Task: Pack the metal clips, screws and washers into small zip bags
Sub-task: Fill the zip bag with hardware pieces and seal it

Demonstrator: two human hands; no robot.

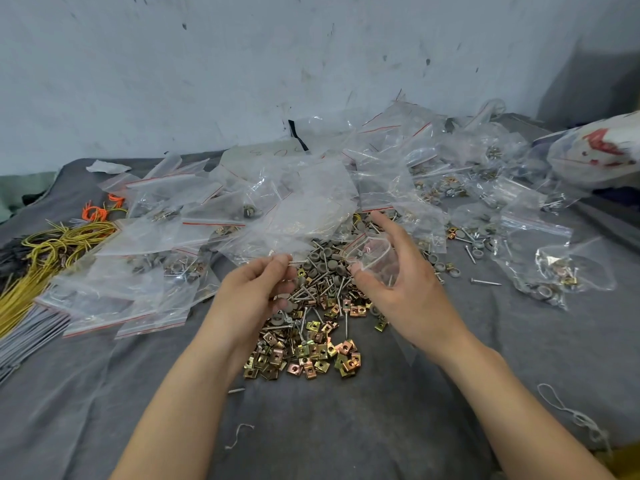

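- left hand [256, 289] pinches a screw [298, 261]
- right hand [398, 275] grips a small zip bag [375, 254]; hands apart
- metal clips [311, 355] and washers [323, 258] heaped below on grey cloth [346, 427]

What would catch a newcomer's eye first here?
Probably the heap of brass-coloured metal clips in the middle, with screws and grey washers piled just behind it. Above it, the right hand holds a small zip bag while the left hand pinches a screw; clear zip bags sprawl across the back.
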